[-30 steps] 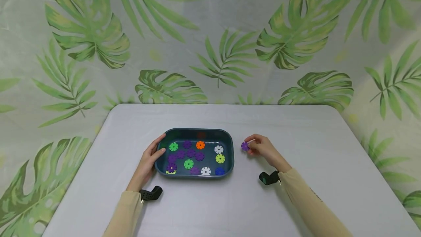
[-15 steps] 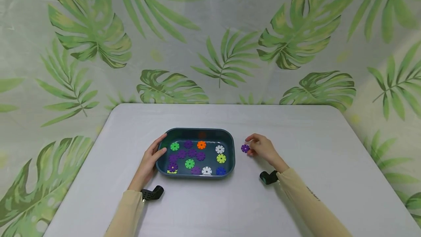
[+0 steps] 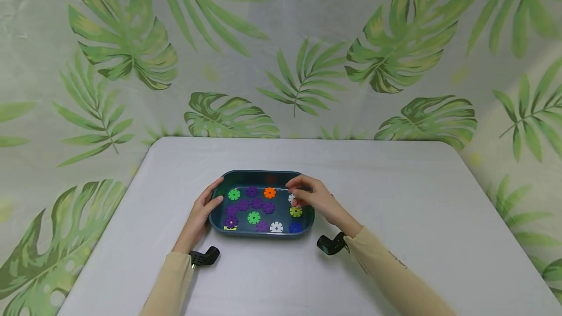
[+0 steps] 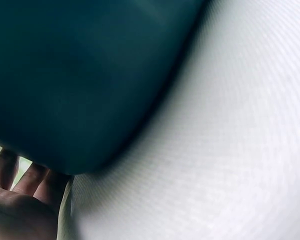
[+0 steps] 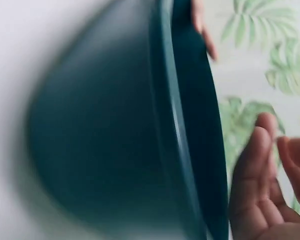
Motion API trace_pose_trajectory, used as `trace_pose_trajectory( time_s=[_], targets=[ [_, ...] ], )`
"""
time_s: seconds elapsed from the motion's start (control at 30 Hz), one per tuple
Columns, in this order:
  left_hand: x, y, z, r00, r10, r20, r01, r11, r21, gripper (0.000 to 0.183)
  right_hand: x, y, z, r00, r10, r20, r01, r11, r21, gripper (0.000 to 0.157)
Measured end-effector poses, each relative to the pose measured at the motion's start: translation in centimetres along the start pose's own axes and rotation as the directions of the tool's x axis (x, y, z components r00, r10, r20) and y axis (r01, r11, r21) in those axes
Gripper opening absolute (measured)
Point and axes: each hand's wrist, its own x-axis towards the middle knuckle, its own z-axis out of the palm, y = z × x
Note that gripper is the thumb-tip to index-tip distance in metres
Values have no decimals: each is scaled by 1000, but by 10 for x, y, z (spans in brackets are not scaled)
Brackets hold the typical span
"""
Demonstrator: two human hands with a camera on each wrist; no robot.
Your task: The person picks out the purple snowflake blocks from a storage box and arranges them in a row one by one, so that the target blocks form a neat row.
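A dark teal tray [image 3: 263, 235] on the white table holds several notched plastic discs, among them green [image 3: 253, 217], orange [image 3: 270, 192] and yellow [image 3: 296, 211] ones. My left hand [image 3: 199, 216] grips the tray's left end, thumb at the rim. Over the right part of the tray is my right hand [image 3: 318, 199], its fingertips close above a white disc [image 3: 291, 198] and partly covering it. In the right wrist view the thumb [image 5: 295, 160] and fingers [image 5: 255, 155] stand apart, and nothing shows between them. The purple disc from beside the tray is out of sight.
A purple disc [image 3: 231, 222] overlaps a yellow one at the tray's near left. Another white disc [image 3: 276, 227] and a blue disc [image 3: 295, 227] lie along the near side. A leaf-patterned cloth [image 3: 298, 82] hangs behind the white table [image 3: 395, 184].
My right hand has moved left from beside the tray to over its right part. The purple disc seen at its fingertips no longer shows. My left hand keeps its grip on the tray.
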Motion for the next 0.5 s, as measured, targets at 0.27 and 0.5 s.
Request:
trace_pose_trajectory(
  time_s=[0.27, 0.5],
  targets=[
    [0, -1, 1, 1000, 17, -1, -17, 1000, -10, 50, 12, 12, 47, 957, 115, 267, -100, 993, -68, 25],
    [0, 0, 1, 1000, 17, -2, -17, 1000, -10, 50, 17, 16, 67, 945, 156, 289, -94, 972, -216, 21]
  ],
)
